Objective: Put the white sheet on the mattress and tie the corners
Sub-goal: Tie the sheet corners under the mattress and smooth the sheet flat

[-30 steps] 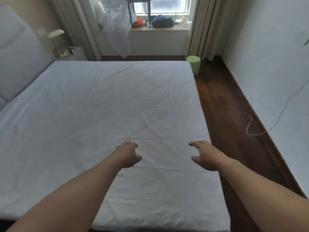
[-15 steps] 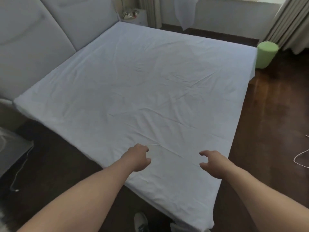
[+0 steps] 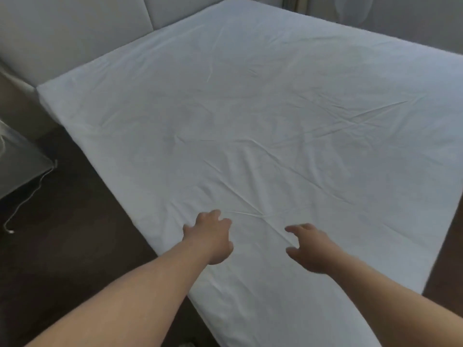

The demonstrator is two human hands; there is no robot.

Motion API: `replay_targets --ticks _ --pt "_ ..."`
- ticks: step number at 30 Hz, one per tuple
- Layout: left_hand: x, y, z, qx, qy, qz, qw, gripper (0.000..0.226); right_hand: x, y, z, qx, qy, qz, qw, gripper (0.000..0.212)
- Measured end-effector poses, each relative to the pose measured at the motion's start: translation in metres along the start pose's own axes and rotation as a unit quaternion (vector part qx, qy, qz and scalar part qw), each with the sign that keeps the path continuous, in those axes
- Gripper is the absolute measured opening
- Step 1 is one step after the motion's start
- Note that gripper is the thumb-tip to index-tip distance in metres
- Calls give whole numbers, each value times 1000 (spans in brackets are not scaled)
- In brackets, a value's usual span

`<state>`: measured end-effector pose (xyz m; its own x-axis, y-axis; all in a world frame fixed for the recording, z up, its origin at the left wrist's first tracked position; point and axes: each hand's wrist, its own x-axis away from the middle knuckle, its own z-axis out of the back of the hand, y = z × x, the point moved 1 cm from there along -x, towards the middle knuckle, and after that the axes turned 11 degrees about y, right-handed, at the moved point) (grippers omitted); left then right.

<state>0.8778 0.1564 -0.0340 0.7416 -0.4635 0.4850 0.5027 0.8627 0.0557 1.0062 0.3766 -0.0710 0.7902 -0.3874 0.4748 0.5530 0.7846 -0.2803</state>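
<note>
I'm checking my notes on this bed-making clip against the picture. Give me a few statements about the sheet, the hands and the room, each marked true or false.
1. The white sheet is spread across the mattress top, with creases in it. True.
2. The left hand grips a bunched corner of the sheet. False: its fingers are loosely curled over the flat sheet and hold nothing.
3. The right hand is held over the sheet with fingers spread and loosely bent. True.
4. A pillow lies in the middle of the bed. False: only the creased sheet shows there.
5. A white cable lies on the dark floor to the left of the bed. True.
</note>
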Motion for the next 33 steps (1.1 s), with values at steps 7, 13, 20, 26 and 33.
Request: replay_targets --ticks 7,13,20,26,33 --pt "-119 -15 -97 42 139 1 989 56 -147 -42 -50 27 158 34 987 72" --pt "-143 -27 -150 9 182 4 983 60 -163 -49 -121 88 173 10 981 67" --pt "-96 -52 -172 10 173 12 985 59 -99 -52 -158 81 178 41 980 61" --pt "-48 -64 -196 -6 165 -3 986 58 -45 -40 -182 89 156 32 983 63" --pt "2 -65 -219 -8 160 -24 987 58 16 -28 -205 115 157 36 980 65"
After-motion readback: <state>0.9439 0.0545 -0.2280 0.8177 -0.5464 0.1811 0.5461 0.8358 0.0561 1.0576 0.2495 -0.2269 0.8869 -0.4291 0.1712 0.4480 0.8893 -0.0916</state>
